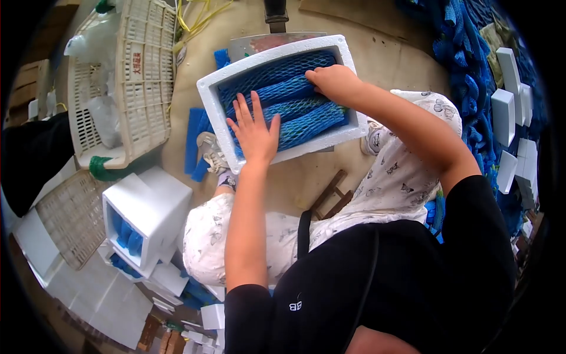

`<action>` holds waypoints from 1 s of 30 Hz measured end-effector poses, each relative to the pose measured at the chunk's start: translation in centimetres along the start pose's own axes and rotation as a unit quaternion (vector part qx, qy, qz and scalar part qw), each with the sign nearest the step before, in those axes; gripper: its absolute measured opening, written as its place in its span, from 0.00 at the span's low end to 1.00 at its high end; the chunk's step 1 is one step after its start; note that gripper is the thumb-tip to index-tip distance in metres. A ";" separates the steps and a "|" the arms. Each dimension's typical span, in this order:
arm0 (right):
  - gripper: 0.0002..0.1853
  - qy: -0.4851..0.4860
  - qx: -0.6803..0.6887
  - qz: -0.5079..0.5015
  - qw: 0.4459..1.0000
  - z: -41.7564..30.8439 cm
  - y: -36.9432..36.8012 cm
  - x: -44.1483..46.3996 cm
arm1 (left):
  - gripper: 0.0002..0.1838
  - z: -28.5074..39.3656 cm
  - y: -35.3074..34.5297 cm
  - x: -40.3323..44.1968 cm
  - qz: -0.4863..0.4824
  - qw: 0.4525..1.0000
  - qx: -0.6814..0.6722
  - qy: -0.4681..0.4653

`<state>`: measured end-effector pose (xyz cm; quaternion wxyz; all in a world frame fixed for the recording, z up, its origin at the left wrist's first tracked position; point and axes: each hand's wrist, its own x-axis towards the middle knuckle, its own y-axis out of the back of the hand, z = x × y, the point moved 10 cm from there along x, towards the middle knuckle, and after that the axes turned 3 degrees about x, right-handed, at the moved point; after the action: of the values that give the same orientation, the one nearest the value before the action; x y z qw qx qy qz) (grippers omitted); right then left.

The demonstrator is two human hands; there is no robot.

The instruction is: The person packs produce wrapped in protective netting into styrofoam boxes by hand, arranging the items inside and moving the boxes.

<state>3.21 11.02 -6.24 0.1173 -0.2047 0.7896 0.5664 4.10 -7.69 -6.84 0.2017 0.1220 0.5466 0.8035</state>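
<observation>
In front of me a white foam box (210, 100) sits tilted on a low support, its top uncovered. Inside, several long rolls sheathed in blue foam mesh netting (295, 88) lie side by side; what they wrap is mostly hidden, with bits of green showing. My left hand (257, 134) rests flat on the lower-left ends of the rolls, fingers spread. At the box's upper right, my right hand (333, 82) has its fingers curled closed on the end of a netted roll; the fingertips are partly hidden.
A white plastic crate (147, 76) holding clear bags stands at left. Below it is another foam box (156, 203) with blue netting inside. Blue nets (466, 76) heap along the right, beside white foam pieces (503, 115). A small wooden stool (333, 194) lies between my legs.
</observation>
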 end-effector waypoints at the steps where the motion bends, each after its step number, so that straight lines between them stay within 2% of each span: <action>1: 0.11 0.014 0.018 -0.020 1.000 0.3 -0.9 0.9 | 0.39 -1.1 -0.7 1.0 -0.012 1.000 -0.021 0.013; 4: 0.09 0.021 0.060 -0.061 0.996 -0.4 -1.7 0.7 | 0.35 -2.2 -1.2 1.6 -0.022 0.997 -0.063 0.029; 7: 0.14 -0.001 -0.005 0.012 1.000 -1.5 0.4 -1.2 | 0.37 -1.7 -0.8 1.1 -0.020 0.998 -0.038 0.038; 8: 0.17 0.026 -0.023 0.003 0.999 -3.9 1.9 -2.9 | 0.38 -1.1 -0.7 0.4 -0.015 0.999 -0.001 0.032; 10: 0.16 0.055 0.015 -0.156 0.986 -6.5 -0.6 -5.4 | 0.39 -0.8 -0.8 -1.0 -0.015 0.999 -0.025 0.042; 13: 0.15 0.107 0.024 -0.139 0.984 -6.4 -4.3 -4.9 | 0.39 -0.5 -0.9 -1.6 -0.007 0.999 -0.015 0.029; 18: 0.15 0.121 0.026 -0.081 0.989 -5.6 -5.4 -4.3 | 0.38 -1.1 -1.5 -0.4 0.016 0.999 -0.010 0.034; 20: 0.17 0.101 0.080 -0.160 0.979 -5.3 -5.5 -3.8 | 0.38 -1.5 -1.6 0.0 0.005 0.999 -0.010 0.034; 21: 0.18 0.079 0.086 -0.218 0.969 -5.2 -5.6 -3.5 | 0.33 -1.5 -1.2 -0.1 -0.016 0.999 -0.022 0.046; 22: 0.18 0.083 0.082 -0.209 0.971 -5.7 -4.8 -4.2 | 0.33 -1.8 -0.4 -0.3 -0.007 0.999 -0.018 0.043; 23: 0.20 0.100 0.038 -0.130 0.986 -6.1 -2.8 -4.6 | 0.28 -3.3 1.4 -0.3 0.070 0.978 -0.185 0.060; 25: 0.26 0.095 -0.067 -0.010 0.993 -5.7 -0.3 -5.9 | 0.15 -4.7 7.4 -2.2 0.203 0.948 -0.230 0.085; 26: 0.30 0.041 -0.088 -0.051 0.994 -3.9 -2.0 -6.4 | 0.11 -3.6 10.0 -3.2 0.194 0.960 -0.164 0.116; 28: 0.33 -0.009 -0.020 -0.063 0.998 -2.8 -3.5 -6.9 | 0.13 0.8 9.3 -2.9 0.063 0.989 -0.133 -0.006; 29: 0.32 0.022 -0.008 -0.046 0.999 -3.1 -2.8 -6.8 | 0.17 2.1 6.0 -2.6 -0.001 0.981 -0.169 -0.098; 30: 0.32 0.022 -0.010 -0.037 0.999 -3.3 -1.2 -6.3 | 0.22 4.4 5.6 -3.3 0.032 0.979 -0.101 -0.172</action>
<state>9.47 8.73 -3.54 0.1189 -0.2473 0.7779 0.5653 7.79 -7.36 0.07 0.2778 0.2549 0.4159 0.8275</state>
